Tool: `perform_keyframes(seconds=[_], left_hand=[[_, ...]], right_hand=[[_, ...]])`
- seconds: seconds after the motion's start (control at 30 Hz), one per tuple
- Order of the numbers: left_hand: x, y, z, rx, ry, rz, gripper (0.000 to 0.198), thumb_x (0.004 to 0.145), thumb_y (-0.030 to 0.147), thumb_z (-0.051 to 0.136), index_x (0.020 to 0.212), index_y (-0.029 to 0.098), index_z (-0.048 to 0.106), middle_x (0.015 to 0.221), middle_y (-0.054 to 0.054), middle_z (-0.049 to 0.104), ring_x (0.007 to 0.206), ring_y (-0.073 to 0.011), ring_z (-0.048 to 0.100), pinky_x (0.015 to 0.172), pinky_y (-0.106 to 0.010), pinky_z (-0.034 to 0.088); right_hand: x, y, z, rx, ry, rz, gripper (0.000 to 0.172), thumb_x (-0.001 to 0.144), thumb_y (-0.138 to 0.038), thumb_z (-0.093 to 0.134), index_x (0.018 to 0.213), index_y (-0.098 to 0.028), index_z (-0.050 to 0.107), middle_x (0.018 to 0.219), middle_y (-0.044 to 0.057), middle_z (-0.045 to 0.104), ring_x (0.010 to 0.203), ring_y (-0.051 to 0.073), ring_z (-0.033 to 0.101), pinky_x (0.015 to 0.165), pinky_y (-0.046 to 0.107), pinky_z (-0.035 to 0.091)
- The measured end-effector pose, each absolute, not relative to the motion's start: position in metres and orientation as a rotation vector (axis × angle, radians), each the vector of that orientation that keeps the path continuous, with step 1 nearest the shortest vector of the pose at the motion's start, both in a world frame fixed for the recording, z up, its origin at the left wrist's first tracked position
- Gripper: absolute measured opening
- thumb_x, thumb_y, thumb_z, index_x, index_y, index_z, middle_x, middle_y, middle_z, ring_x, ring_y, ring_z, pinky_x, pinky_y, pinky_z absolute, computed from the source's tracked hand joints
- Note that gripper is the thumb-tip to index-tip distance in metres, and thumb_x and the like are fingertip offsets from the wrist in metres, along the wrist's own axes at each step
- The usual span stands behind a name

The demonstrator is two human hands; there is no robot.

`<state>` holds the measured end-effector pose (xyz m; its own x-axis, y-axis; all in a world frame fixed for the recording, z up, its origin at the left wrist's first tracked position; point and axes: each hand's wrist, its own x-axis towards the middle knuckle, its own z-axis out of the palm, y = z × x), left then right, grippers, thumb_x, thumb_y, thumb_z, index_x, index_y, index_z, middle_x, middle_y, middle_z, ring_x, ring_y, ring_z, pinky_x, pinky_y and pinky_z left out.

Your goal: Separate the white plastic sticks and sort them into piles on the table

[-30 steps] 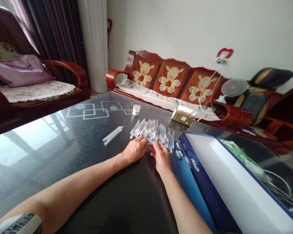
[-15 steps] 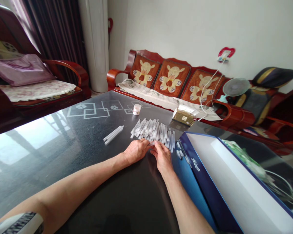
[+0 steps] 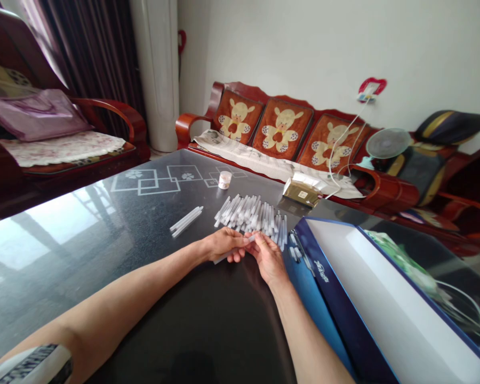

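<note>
Between my two hands is a slim translucent white pen (image 3: 251, 239), slanting so that its lower end shows beneath my left palm. My left hand (image 3: 224, 242) is closed around its length, and the fingertips of my right hand (image 3: 269, 260) pinch the upper right end. Just beyond my fingers lies a loose heap of similar pens (image 3: 248, 212). A few more pens (image 3: 186, 221) lie side by side to the left. Several short dark-and-clear pieces (image 3: 294, 252), perhaps pen caps, rest right of my right hand, against the blue box.
A long blue box (image 3: 344, 298) with a white interior stands at the right, a green plastic bag (image 3: 400, 256) beyond it. A small white cup (image 3: 224, 180) and a tissue pack (image 3: 302, 192) are farther back on the dark table (image 3: 144, 224). Behind is a wooden sofa (image 3: 280, 133).
Both hands have lifted slightly off the heap's near edge. The pen has turned to a slant, its lower end now showing under my left hand, whose fingers have curled around it.
</note>
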<state>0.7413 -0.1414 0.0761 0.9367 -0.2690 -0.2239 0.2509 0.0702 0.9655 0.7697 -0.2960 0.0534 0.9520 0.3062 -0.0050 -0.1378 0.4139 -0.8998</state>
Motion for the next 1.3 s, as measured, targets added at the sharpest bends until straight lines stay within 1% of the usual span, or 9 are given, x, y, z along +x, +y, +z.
perform_keyframes(seconds=[0.1,0.23,0.4,0.57,0.73,0.87,0.97,1.07,1.3], left_hand=[[0.743,-0.139,0.077,1.341,-0.003,-0.494,0.029,0.075,0.039,0.067,0.075,0.011,0.062,0.056,0.001,0.06,0.04,-0.0069,0.052,0.035,-0.017,0.037],[0.741,-0.145,0.076,1.624,-0.04,-0.227,0.024,0.08,0.034,0.059,0.069,0.013,0.06,0.051,0.003,0.058,0.04,-0.0072,0.052,0.038,-0.016,0.037],[0.732,-0.154,0.076,2.09,-0.126,0.166,0.018,0.083,0.027,0.055,0.076,0.014,0.066,0.05,0.003,0.058,0.047,-0.0087,0.057,0.052,-0.018,0.044],[0.726,-0.158,0.077,2.359,-0.174,0.419,0.023,0.087,0.028,0.049,0.075,0.014,0.063,0.072,-0.007,0.068,0.067,-0.0162,0.065,0.063,-0.024,0.047],[0.725,-0.163,0.075,2.012,-0.093,-0.022,0.033,0.091,0.037,0.04,0.074,0.015,0.059,0.056,-0.001,0.061,0.042,-0.0104,0.057,0.047,-0.021,0.043],[0.73,-0.159,0.075,1.858,-0.052,-0.157,0.034,0.09,0.041,0.04,0.074,0.015,0.057,0.054,0.002,0.059,0.041,-0.0094,0.055,0.041,-0.018,0.038],[0.738,-0.142,0.08,2.179,-0.074,0.13,0.036,0.09,0.039,0.043,0.067,0.015,0.058,0.054,0.0,0.058,0.052,-0.0106,0.059,0.055,-0.02,0.045],[0.746,-0.114,0.084,2.626,0.085,0.469,0.028,0.089,0.027,0.042,0.078,0.015,0.065,0.076,-0.006,0.064,0.075,-0.0157,0.062,0.071,-0.024,0.046],[0.749,-0.073,0.08,2.905,0.412,0.371,0.026,0.085,0.023,0.044,0.082,0.015,0.068,0.091,-0.012,0.062,0.089,-0.0233,0.058,0.073,-0.031,0.047]], right_hand=[[0.77,-0.297,0.053,-1.055,-0.214,0.341,0.025,0.069,-0.04,0.077,0.083,-0.02,0.068,0.089,0.003,0.072,0.075,0.016,0.065,0.07,0.031,0.055],[0.768,-0.292,0.054,-1.038,-0.163,0.34,0.03,0.069,-0.04,0.076,0.09,-0.021,0.066,0.099,0.003,0.07,0.075,0.015,0.065,0.064,0.029,0.056],[0.762,-0.283,0.057,-1.097,-0.079,0.209,0.027,0.067,-0.039,0.078,0.076,-0.018,0.065,0.076,0.0,0.069,0.066,0.014,0.064,0.062,0.028,0.055],[0.757,-0.277,0.054,-1.144,-0.062,0.129,0.028,0.066,-0.041,0.077,0.076,-0.017,0.067,0.078,0.002,0.071,0.071,0.017,0.066,0.065,0.031,0.055],[0.765,-0.29,0.054,-1.113,0.019,0.046,0.03,0.068,-0.044,0.073,0.08,-0.018,0.064,0.075,0.003,0.07,0.075,0.019,0.068,0.068,0.033,0.055],[0.773,-0.302,0.053,-1.083,0.054,0.016,0.032,0.069,-0.043,0.071,0.088,-0.018,0.062,0.079,0.003,0.071,0.079,0.018,0.069,0.071,0.032,0.055],[0.773,-0.301,0.05,-1.146,-0.012,0.028,0.032,0.073,-0.043,0.068,0.091,-0.017,0.061,0.081,0.004,0.071,0.078,0.018,0.068,0.065,0.029,0.054],[0.772,-0.296,0.046,-1.223,-0.058,0.01,0.032,0.074,-0.044,0.066,0.09,-0.017,0.063,0.078,0.003,0.07,0.073,0.016,0.067,0.06,0.025,0.053],[0.772,-0.296,0.044,-1.324,-0.136,-0.032,0.034,0.075,-0.048,0.067,0.088,-0.017,0.065,0.071,0.001,0.067,0.066,0.014,0.065,0.056,0.023,0.051]])
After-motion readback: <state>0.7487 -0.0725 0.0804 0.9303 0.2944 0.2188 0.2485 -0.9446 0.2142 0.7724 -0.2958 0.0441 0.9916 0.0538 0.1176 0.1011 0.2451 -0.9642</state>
